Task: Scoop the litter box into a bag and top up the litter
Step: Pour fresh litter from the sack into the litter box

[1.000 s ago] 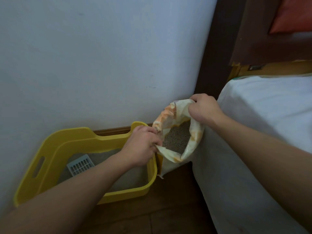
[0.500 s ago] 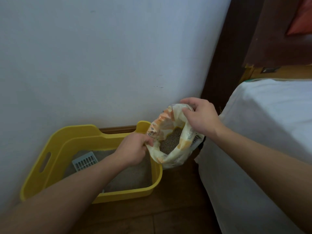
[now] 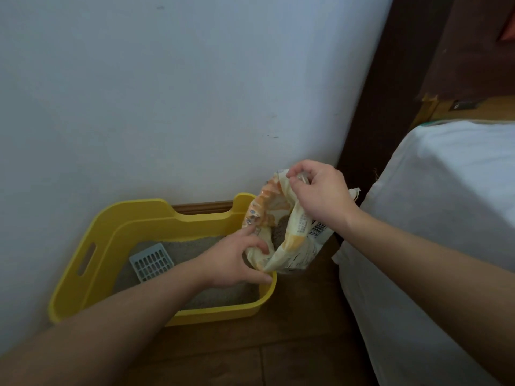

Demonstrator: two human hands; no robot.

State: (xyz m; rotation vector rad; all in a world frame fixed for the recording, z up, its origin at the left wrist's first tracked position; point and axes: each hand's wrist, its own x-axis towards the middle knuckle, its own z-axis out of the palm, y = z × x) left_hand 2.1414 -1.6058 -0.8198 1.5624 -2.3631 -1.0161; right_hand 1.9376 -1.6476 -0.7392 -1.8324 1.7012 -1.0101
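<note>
Beside the bed point(image 3: 434, 218), against the white wall point(image 3: 167, 93), we hold the litter bag point(image 3: 281, 240) over the right end of the yellow litter box point(image 3: 92, 277). Our right hand point(image 3: 320, 196) is closed on the bag's upper rim; our left hand point(image 3: 237, 260) has its fingers curled around the lower lip, index finger stretched along the edge. Grey litter shows inside the bag's mouth, and the box holds a thin grey layer with a pale blue scoop point(image 3: 152, 261) lying in it. Topping up looks close. We judge the main risk to be spillage: the bag's bottom hangs past the box's right wall, so a quick tilt or a slipping lip could send litter onto the wooden floor point(image 3: 292, 344).
</note>
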